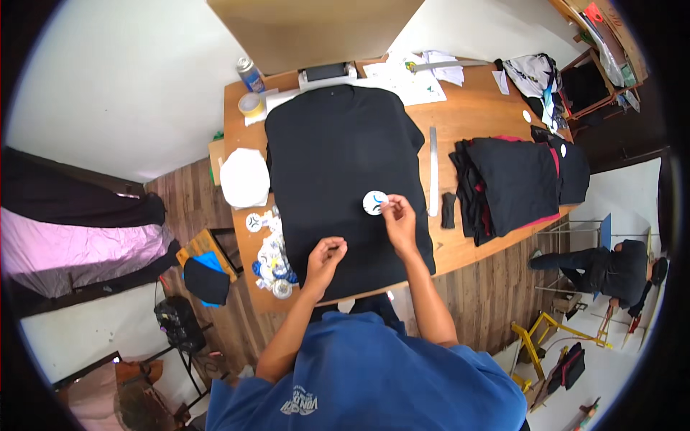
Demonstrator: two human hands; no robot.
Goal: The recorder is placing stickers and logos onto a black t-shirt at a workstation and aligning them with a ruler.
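A black garment (341, 151) is spread flat over the worktable in front of me. Above its lower right part, my right hand (400, 220) pinches the edge of a round white patch (374, 202) with a blue and black mark. My left hand (325, 262) hovers over the garment's lower left, fingers curled in toward the thumb, with nothing visible in them. Beside the garment's left edge lies a heap of round white patches and scraps (273, 251), with another round patch (253, 221) near it.
A metal ruler (433, 172) and folded black garments (510, 187) lie to the right. Left are a stack of white sheets (244, 178), a tape roll (251, 105) and a can (250, 75). Papers and a long blade (449, 65) lie behind. A person (618, 273) is far right.
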